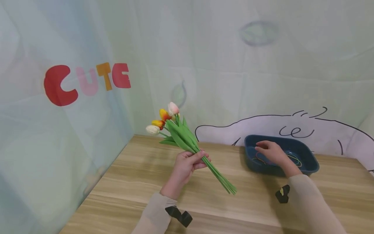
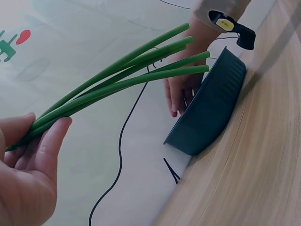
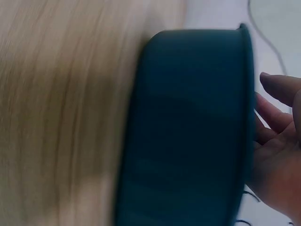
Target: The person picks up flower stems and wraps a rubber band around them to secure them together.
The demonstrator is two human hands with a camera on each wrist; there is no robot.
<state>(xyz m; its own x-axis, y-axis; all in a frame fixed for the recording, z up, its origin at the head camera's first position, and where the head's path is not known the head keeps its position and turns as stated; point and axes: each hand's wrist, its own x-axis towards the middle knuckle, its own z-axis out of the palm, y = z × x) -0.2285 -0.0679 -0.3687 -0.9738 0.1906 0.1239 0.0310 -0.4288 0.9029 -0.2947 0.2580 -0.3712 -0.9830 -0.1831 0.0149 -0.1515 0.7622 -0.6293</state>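
Observation:
A bunch of tulips [image 1: 182, 133] with white, pink and orange-yellow blooms leans up to the left in the head view. My left hand [image 1: 187, 164] grips it round the green stems [image 2: 117, 75], whose cut ends stick out past the fingers. Over the dark blue basin [image 1: 309, 162] hovers my right hand [image 1: 273, 152], its fingers bent loosely down past the rim and the thumb apart from them. Thin coloured loops like rubber bands [image 1: 295, 159] lie in the basin. I see nothing held in the right hand; the basin wall partly hides its fingertips in the right wrist view.
The basin stands on a wood-grain table [image 1: 222, 208] close to its back edge. Behind it hangs a printed cloth [image 1: 216, 81], and another cloth with coloured letters [image 1: 61, 86] hangs at the left.

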